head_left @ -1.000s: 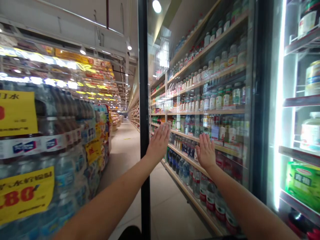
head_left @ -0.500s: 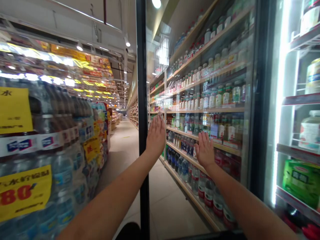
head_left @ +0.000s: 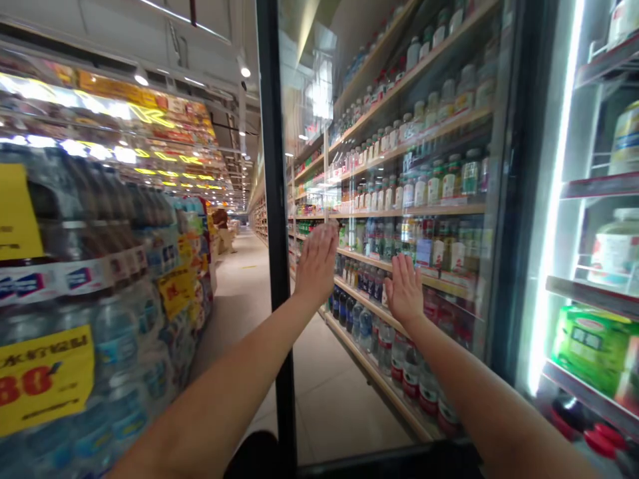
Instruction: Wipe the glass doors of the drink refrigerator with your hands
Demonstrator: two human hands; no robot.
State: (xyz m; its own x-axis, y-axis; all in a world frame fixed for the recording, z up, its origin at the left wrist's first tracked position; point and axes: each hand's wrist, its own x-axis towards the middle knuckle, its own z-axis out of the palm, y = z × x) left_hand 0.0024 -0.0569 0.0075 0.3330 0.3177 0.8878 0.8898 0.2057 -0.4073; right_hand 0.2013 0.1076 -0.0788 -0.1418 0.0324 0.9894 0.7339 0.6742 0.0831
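A tall glass door with a black frame stands swung open in front of me. My left hand is spread on the glass close to the frame's left upright, fingers stretched upward and nothing gripped. Lower and to the right, my right hand also lies flat towards the pane with its fingers up and holds nothing. Shelves of drink bottles show in the glass behind both hands; I cannot tell how much of that is reflection.
On the right is a lit cooler with bottles and a green pack on its shelves. Stacked bottled drinks with yellow price signs rise at the left. An aisle floor runs between the stacks and the door.
My left hand has slid a little to the right across the glass, away from the frame's upright. The right hand stays nearly in place. The whole view has turned slightly right.
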